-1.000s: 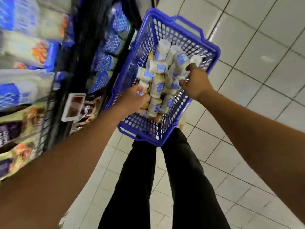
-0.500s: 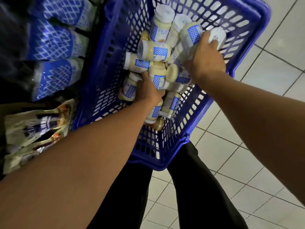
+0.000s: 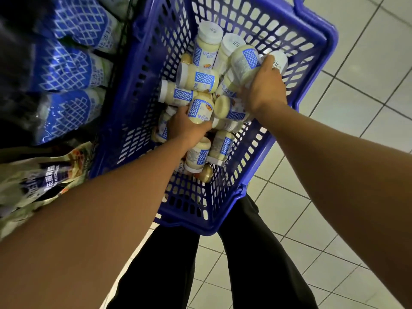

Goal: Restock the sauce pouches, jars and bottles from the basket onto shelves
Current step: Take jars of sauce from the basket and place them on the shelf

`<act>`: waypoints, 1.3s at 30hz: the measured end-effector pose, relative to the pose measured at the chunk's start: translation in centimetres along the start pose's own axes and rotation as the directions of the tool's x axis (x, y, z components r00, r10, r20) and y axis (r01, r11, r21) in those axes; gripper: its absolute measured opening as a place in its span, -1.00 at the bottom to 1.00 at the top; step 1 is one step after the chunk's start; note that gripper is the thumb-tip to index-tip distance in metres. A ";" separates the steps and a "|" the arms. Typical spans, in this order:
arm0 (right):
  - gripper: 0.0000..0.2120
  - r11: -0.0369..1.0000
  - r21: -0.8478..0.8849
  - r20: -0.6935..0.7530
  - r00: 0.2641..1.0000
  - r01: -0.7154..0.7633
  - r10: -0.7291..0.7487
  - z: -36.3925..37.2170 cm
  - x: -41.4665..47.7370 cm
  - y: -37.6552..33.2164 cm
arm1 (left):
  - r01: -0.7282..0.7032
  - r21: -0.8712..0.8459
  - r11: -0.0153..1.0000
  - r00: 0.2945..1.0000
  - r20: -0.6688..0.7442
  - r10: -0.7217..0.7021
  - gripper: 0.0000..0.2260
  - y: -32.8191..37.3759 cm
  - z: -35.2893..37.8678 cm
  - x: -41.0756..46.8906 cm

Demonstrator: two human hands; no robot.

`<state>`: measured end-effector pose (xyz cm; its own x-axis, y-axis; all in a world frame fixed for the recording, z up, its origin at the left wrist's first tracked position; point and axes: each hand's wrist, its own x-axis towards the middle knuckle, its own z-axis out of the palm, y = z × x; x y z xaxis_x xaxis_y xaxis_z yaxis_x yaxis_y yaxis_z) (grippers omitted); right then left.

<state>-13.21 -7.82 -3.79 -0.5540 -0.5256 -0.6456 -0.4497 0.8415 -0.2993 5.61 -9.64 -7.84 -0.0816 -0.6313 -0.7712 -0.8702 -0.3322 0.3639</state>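
A blue plastic basket [image 3: 312, 39] stands on the floor and holds several cream-filled jars with white lids and blue lattice labels. My left hand [image 3: 185, 126] is down in the middle of the pile, its fingers wrapped around one jar [image 3: 200, 109]. At the far right side of the basket my right hand [image 3: 263, 85] grips another jar [image 3: 245, 62], and its fingertips touch a second jar [image 3: 279, 60] beside it. More jars lie loose around and under both hands.
On the left a dark shelf carries blue-and-white lattice pouches [image 3: 66, 70], with darker printed pouches [image 3: 42, 179] below them. My black-trousered legs [image 3: 256, 264] stand behind the basket on a white tiled floor [image 3: 356, 108].
The view has dropped closer over the basket. My left hand has closed around a jar in the middle of the pile, and my right hand has taken hold of a jar at the far right.
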 end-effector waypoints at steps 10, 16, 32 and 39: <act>-0.32 0.954 0.143 0.030 0.962 0.263 -0.270 -2.6 -6.5 0.3 | -0.190 -0.134 0.972 0.980 -0.084 0.180 -0.37 -1.1 -5.8 -4.7; -0.17 0.854 0.479 0.152 0.938 0.205 -0.310 -5.5 -10.6 0.0 | -0.304 -0.365 0.880 0.949 -0.040 0.311 -0.22 -1.8 -9.6 -7.6; -0.69 0.278 0.876 0.444 0.883 -0.393 -0.150 -6.6 -19.4 -4.7 | 0.120 -0.841 0.528 0.931 0.281 0.235 -0.72 3.8 -13.4 -14.8; -0.57 0.188 0.878 0.479 0.828 -0.441 -0.293 -10.4 -25.4 -4.7 | 0.099 -0.810 0.577 0.929 0.283 0.238 -0.77 5.1 -16.3 -20.4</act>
<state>-4.35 0.26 21.34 0.0085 -0.6217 -0.7832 0.7746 0.4994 -0.3880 10.73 -9.88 18.23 -0.4208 -0.4669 -0.7777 -0.1168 -0.8223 0.5569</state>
